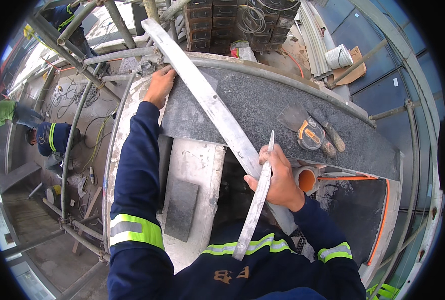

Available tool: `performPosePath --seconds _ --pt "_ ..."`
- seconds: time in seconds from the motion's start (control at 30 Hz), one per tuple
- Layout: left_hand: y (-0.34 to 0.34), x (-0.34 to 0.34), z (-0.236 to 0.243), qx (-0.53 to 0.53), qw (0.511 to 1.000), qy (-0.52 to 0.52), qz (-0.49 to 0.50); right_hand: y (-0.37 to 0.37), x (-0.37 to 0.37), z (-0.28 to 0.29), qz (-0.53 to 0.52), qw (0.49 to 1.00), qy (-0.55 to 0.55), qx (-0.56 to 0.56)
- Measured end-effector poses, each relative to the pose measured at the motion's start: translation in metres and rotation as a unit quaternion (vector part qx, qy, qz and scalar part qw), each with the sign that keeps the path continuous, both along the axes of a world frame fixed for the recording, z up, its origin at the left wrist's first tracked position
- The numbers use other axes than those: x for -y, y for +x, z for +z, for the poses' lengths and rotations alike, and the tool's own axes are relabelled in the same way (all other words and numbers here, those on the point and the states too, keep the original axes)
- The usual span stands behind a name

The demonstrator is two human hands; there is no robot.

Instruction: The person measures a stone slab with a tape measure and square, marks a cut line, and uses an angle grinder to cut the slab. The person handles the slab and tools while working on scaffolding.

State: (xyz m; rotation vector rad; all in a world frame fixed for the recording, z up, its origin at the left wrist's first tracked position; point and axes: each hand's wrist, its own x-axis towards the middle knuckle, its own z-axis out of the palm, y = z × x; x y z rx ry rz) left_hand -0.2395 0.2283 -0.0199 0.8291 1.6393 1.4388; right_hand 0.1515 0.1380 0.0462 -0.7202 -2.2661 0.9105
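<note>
My left hand point(160, 86) is closed at the far left end of a dark grey stone slab point(252, 95), fingers bunched at its edge beside a long pale metal straightedge point(207, 100). The straightedge slants across the slab, its near end passing under my right arm. My right hand point(281, 176) is closed around a narrow, pointed flat metal bar point(255, 215) and rests over the straightedge; whether it grips that too is hidden. To the right on the slab lie an orange-and-black tape measure point(311, 134) and a worn-handled tool point(331, 132).
Scaffold tubes point(117, 52) border the slab. Below it are a pale ledge point(195, 165) with a small stone piece point(181, 210), and an orange-lined pipe point(306, 180). People in work clothes point(57, 140) are at left. A white bucket point(338, 56) lies beyond.
</note>
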Motion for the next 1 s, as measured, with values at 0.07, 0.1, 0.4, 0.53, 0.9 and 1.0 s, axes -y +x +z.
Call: performPosePath --seconds 0.07,0.1,0.4,0.53,0.9,1.0 --pt "-0.021 -0.002 -0.015 0.021 0.999 -0.041 0.002 -0.003 0.002 -0.004 0.018 1.000 -0.007 0.009" --pt "-0.014 -0.005 -0.013 0.055 0.998 -0.035 0.012 -0.002 0.004 -0.008 0.013 1.000 -0.008 0.003" --pt "-0.038 -0.001 -0.037 0.155 0.983 0.095 -0.008 -0.003 0.011 -0.014 0.016 0.998 -0.061 0.003" --pt "0.001 -0.004 -0.007 0.087 0.995 0.029 0.025 0.001 0.010 -0.018 0.001 0.997 -0.074 0.011" --pt "-0.025 -0.001 -0.021 0.032 0.998 0.056 0.001 0.020 0.002 -0.019 0.038 0.985 -0.161 -0.054" --pt "-0.025 0.001 -0.019 0.022 0.998 0.050 0.011 0.040 0.008 -0.016 -0.013 0.981 -0.170 -0.093"
